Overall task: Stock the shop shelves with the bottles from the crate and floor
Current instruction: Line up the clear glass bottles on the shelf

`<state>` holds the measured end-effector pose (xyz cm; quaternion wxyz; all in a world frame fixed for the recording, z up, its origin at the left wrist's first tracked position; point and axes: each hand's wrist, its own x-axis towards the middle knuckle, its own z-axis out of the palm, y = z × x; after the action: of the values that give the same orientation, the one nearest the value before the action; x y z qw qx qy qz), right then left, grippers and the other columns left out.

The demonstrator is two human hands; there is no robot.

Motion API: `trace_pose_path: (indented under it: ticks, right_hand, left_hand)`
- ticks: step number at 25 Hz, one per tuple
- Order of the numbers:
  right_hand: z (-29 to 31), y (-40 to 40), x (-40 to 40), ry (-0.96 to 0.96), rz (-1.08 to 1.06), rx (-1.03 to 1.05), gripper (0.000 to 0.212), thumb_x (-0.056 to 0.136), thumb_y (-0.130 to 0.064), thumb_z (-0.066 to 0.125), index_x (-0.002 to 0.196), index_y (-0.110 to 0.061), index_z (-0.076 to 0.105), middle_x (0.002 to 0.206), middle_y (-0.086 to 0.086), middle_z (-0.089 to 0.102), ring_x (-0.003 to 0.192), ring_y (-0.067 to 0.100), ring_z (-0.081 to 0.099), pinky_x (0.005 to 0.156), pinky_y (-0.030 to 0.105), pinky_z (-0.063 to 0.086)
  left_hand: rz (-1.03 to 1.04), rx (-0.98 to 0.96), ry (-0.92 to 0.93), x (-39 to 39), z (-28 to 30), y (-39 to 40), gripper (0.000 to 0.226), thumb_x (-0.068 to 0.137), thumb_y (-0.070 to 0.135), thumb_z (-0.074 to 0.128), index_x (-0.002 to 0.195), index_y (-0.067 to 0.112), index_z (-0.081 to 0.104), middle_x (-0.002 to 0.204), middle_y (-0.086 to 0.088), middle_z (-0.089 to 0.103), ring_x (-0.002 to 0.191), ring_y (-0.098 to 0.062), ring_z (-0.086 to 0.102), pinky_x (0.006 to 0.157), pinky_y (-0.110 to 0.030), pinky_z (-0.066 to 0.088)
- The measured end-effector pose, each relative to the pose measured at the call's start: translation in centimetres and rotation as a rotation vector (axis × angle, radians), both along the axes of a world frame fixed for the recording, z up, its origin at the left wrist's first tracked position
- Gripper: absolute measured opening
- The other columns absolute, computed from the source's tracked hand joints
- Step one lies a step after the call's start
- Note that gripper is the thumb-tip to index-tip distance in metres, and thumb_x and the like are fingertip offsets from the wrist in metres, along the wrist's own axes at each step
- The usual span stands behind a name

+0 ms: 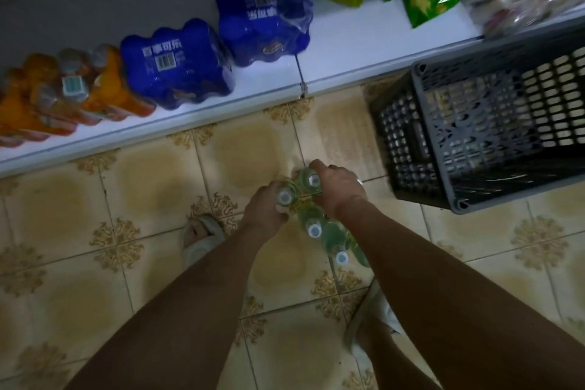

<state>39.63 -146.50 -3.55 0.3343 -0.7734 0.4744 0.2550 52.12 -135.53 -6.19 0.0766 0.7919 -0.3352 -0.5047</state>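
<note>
Both forearms reach down to a cluster of pale green bottles [311,225] standing on the tiled floor [152,187]. Left hand [265,206] fingers grasp one bottle, right hand [340,188] fingers grasp another; a dark crate [421,136] sits beside the white shelf [332,73].

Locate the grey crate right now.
Head view, right side: the grey crate stands on the tiled floor against the white bottom shelf, just beyond and right of the right hand gripping a green bottle.
</note>
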Motion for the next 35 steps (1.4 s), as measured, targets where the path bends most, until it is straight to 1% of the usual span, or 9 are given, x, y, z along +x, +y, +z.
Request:
trace_pose_path:
  ticks: [6,12,16,19,23,27,30,33,35]
  right_hand:
    - [-4.1,1.0,0.2,-0.115,-0.167,-0.068,0.038,0.089,-0.002,0.060,0.124,-0.016,0.057,0.104,0.012,0.067,0.096,0.030,0.061,0.079,0.037,0.051]
    - [-3.4,1.2,0.8,-0.175,-0.296,-0.152,0.013,0.094,-0.015,0.057,0.105,-0.009,0.061,0.084,0.007,0.063,0.078,0.026,0.057,0.066,0.033,0.043]
    - [-0.2,0.1,0.8,-0.264,-0.338,-0.199,0.012,0.093,-0.017,0.058,0.101,-0.010,0.063,0.085,0.011,0.067,0.079,0.031,0.061,0.072,0.042,0.053]
    - [3.5,-1.4,0.9,-0.272,-0.335,-0.195,0.014,0.092,-0.021,0.059,0.104,-0.015,0.064,0.088,0.010,0.067,0.082,0.029,0.062,0.074,0.041,0.055]
    - [10.4,-3.4,1.2,-0.401,-0.354,-0.241,0.011,0.090,-0.022,0.064,0.096,-0.012,0.065,0.080,0.005,0.065,0.073,0.022,0.061,0.062,0.028,0.045]
    - [18.8,-4.6,0.0,-0.693,-0.529,-0.253,0.010,0.090,-0.026,0.067,0.085,-0.020,0.061,0.076,-0.006,0.062,0.070,0.012,0.058,0.059,0.023,0.041]
    - [24.6,-6.6,-0.3,-0.810,-0.520,-0.377,0.016,0.089,-0.034,0.068,0.084,-0.022,0.059,0.083,-0.006,0.047,0.079,0.013,0.046,0.063,0.021,0.032]
    - [30.3,-8.7,0.4,-0.902,-0.460,-0.484,0.020,0.089,-0.038,0.067,0.089,-0.019,0.060,0.084,-0.008,0.040,0.085,0.014,0.041,0.067,0.022,0.026]
    - [33.9,-10.4,0.6,-0.958,-0.458,-0.506,0.023,0.089,-0.039,0.067,0.094,-0.017,0.064,0.090,-0.007,0.043,0.091,0.014,0.044,0.074,0.022,0.030]
  left_hand:
    - [0.189,-0.282,0.041,-0.7,-4.2,1.0,0.038,0.079,0.003,0.074,0.114,0.015,0.069,0.118,-0.005,0.068,0.108,-0.024,0.062,0.094,-0.040,0.050]
    - [0.353,-0.282,0.077,0.4,-4.0,0.7,0.032,0.077,0.010,0.077,0.107,0.019,0.072,0.099,0.002,0.073,0.096,-0.020,0.067,0.091,-0.041,0.052]
    - [0.284,-0.310,-0.004,2.0,-1.2,0.0,0.024,0.082,0.015,0.075,0.106,0.015,0.069,0.099,-0.002,0.071,0.093,-0.022,0.064,0.087,-0.040,0.052]
    - [0.244,-0.311,-0.051,3.4,2.5,-0.8,0.025,0.083,0.023,0.075,0.106,0.018,0.069,0.101,-0.001,0.070,0.092,-0.021,0.062,0.083,-0.036,0.050]
    - [0.293,-0.352,0.091,5.0,9.6,-2.6,0.022,0.084,0.018,0.074,0.103,0.011,0.066,0.101,-0.010,0.069,0.094,-0.024,0.061,0.088,-0.038,0.049]
    - [0.280,-0.423,0.187,6.9,18.5,-5.5,0.016,0.086,0.019,0.072,0.100,0.014,0.067,0.094,0.004,0.068,0.090,-0.013,0.061,0.077,-0.019,0.048]
    - [0.203,-0.460,0.259,8.6,25.4,-8.6,0.008,0.089,0.022,0.069,0.096,0.021,0.066,0.090,0.008,0.068,0.081,-0.005,0.063,0.073,-0.023,0.045]
    - [0.070,-0.467,0.258,9.4,32.3,-11.3,0.008,0.092,0.036,0.063,0.096,0.028,0.064,0.090,-0.002,0.066,0.074,-0.016,0.059,0.068,-0.029,0.045]
    - [-0.002,-0.507,0.214,9.4,36.9,-12.9,0.019,0.093,0.041,0.061,0.105,0.028,0.065,0.101,-0.002,0.070,0.087,-0.018,0.065,0.079,-0.034,0.052]
